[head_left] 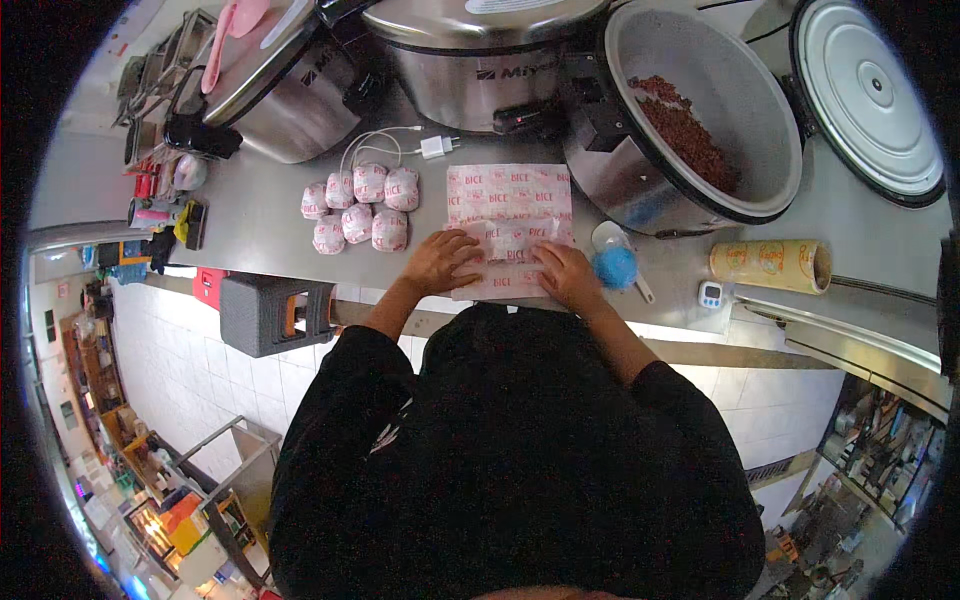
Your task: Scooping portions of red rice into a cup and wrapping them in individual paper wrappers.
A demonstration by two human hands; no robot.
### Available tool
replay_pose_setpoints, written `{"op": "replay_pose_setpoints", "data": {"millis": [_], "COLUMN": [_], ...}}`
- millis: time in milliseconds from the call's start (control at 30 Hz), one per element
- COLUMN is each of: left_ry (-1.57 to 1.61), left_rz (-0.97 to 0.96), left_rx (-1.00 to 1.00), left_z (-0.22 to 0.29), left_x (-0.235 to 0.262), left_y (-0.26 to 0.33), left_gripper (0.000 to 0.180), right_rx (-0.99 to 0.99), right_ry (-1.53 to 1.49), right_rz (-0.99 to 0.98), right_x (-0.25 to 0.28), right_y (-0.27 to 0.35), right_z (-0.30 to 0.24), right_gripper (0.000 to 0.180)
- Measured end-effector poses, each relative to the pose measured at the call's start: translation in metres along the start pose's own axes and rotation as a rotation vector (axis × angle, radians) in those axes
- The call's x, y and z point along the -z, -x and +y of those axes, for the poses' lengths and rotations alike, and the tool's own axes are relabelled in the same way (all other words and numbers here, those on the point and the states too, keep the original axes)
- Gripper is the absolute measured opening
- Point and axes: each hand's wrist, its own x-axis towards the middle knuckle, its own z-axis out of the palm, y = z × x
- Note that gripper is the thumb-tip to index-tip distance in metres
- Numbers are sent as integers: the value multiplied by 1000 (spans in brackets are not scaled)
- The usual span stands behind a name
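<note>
On the steel counter, a sheet of white wrapping paper with red print [510, 188] lies in front of me, its near part folded up over a packet whose contents are hidden. My left hand [440, 262] closes on the left end of the folded paper. At the right end, my right hand [566, 276] presses its fingers onto the fold. Several small round bundles in the same paper [371, 183] sit grouped to the left. Close by my right hand lies a round blue item [615, 267] with a white handle; its kind is unclear.
Behind the paper stand two lidded steel cookers [478, 85] [290, 110]. An open cooker [590, 185] at the right holds reddish-brown rice [685, 135], its lid [875, 85] raised. A white charger [437, 147], film roll [770, 266] and small timer [711, 294] lie on the counter.
</note>
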Motion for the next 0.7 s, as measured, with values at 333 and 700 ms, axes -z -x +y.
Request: {"op": "replay_pose_setpoints", "data": {"millis": [333,700], "left_ry": [-294,-87], "left_rz": [-19,-308], "left_rx": [214,572], "left_z": [5,-6], "left_x": [-16,-26], "left_y": [-24,-47], "left_gripper": [26,22], "right_rx": [-218,-66], "right_ry": [105,128], "right_rz": [-314,-298], "right_x": [-4,-19], "right_y": [-54,-54], "right_z": [15,34], "right_gripper": [30,37]}}
